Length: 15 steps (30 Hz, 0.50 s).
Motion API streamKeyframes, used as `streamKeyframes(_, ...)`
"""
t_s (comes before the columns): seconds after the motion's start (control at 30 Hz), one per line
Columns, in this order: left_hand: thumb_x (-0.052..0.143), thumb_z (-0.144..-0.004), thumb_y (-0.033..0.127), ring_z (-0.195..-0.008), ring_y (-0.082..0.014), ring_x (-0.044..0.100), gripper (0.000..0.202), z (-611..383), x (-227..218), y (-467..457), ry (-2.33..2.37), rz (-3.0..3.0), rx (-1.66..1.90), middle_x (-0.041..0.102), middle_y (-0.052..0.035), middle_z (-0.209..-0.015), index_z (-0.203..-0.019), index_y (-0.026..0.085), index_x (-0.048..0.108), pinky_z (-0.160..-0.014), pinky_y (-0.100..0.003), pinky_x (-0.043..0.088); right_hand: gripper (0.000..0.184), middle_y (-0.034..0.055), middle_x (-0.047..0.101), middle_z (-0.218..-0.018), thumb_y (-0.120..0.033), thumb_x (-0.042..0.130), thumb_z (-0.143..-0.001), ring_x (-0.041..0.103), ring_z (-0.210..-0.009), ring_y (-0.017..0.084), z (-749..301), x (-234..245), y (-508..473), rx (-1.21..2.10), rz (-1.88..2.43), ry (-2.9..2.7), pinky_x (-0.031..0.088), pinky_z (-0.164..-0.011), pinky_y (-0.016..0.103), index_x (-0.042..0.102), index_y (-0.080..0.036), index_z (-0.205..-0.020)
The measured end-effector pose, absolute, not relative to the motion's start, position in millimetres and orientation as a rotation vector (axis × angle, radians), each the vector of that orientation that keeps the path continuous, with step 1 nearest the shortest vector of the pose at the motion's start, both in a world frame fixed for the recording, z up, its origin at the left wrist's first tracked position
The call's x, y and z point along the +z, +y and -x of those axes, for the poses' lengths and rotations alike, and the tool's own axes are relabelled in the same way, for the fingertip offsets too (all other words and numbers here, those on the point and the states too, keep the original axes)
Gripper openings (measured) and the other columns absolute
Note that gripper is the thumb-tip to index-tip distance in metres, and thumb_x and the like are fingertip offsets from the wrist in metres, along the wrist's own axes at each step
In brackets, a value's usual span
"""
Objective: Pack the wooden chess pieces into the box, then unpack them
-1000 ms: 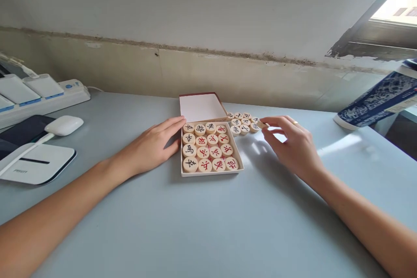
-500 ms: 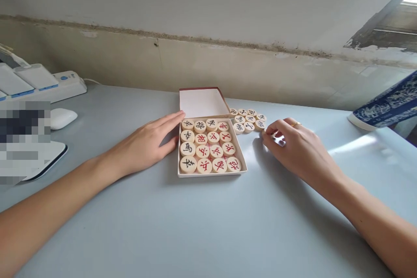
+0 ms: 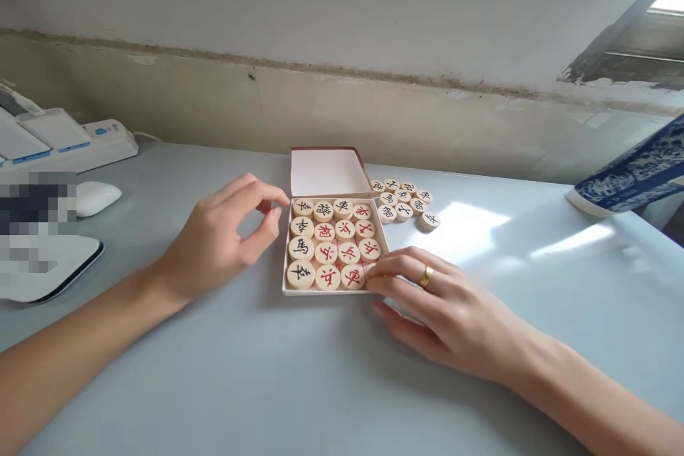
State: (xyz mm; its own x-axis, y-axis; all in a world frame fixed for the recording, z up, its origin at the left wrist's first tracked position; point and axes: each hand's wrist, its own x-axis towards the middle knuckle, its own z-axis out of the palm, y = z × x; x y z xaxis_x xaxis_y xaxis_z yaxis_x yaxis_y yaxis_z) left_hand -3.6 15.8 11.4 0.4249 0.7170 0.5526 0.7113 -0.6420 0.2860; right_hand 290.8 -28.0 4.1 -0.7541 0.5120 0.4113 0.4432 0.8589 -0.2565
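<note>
A shallow white box lies on the grey table with its lid folded back. It holds rows of round wooden chess pieces marked in red and black. Several loose pieces lie just right of the lid, one a little apart. My left hand hovers at the box's left edge, fingers curled with thumb and forefinger tips nearly meeting on nothing. My right hand, with a ring, pinches the box's near right corner and hides the corner piece.
A white power strip with adapters, a white mouse and a flat white device sit at the far left. A blue patterned book overhangs the table's right side. The wall runs close behind the box.
My right hand left the loose pieces and came down to the box's near right corner; one piece now lies apart at the group's right. My left hand lifted from flat and curled.
</note>
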Motion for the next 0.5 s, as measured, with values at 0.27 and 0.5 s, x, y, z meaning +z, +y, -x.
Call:
streamKeyframes(0.27,0.061,-0.098,0.031,-0.084,-0.0178,0.062,0.013,11.3,20.3,6.4,0.889,-2.819,0.565,0.066,-0.0026,-0.092,-0.098,0.018,0.064,-0.076,-0.030,0.048,0.016,0.0096,0.070,-0.104,-0.006,0.054,-0.100,0.063,-0.093,0.020,-291.6,0.6,-25.2,0.299,0.654,-2.514,0.056,-0.080,0.035,0.065,-0.012,-0.110)
streamKeyframes(0.5,0.059,-0.099,0.029,-0.077,-0.0214,0.060,0.016,5.2,25.4,-1.8,0.765,-3.018,0.569,0.069,-0.0053,-0.085,-0.097,0.016,0.068,-0.072,-0.035,0.045,0.017,0.0093,0.069,-0.103,-0.005,0.052,-0.100,0.063,-0.092,0.020,-290.3,-1.6,-24.5,0.332,0.651,-2.515,0.055,-0.079,0.035,0.064,-0.013,-0.109)
